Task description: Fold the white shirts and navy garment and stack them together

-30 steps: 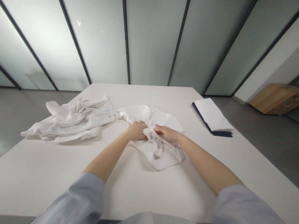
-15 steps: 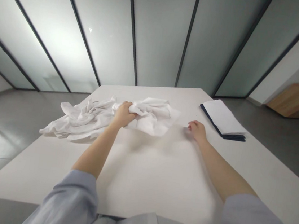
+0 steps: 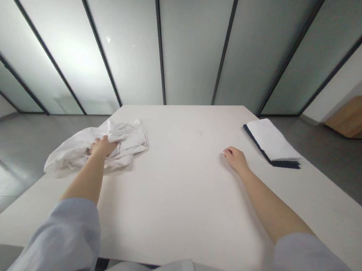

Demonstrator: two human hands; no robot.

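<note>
A crumpled heap of white cloth (image 3: 127,142) lies at the left side of the table, part of it reaching over the left edge. My left hand (image 3: 103,147) is pressed into the heap, its fingers closed on the cloth and partly buried in the folds. Farther right, my right hand (image 3: 235,158) rests low over the tabletop with its fingers curled in. I see no cloth in it. The exact kind of cloth article cannot be made out.
A neat folded stack, white cloth (image 3: 273,140) on top of dark navy cloth (image 3: 286,164), lies at the table's right edge. The white table (image 3: 165,212) spreads out before me. Behind it stand frosted glass panels (image 3: 192,40), with a wooden cabinet (image 3: 361,116) at far right.
My left hand has moved left, carrying the white cloth from mid-table onto the heap at the left. My right hand has barely shifted and stays curled.
</note>
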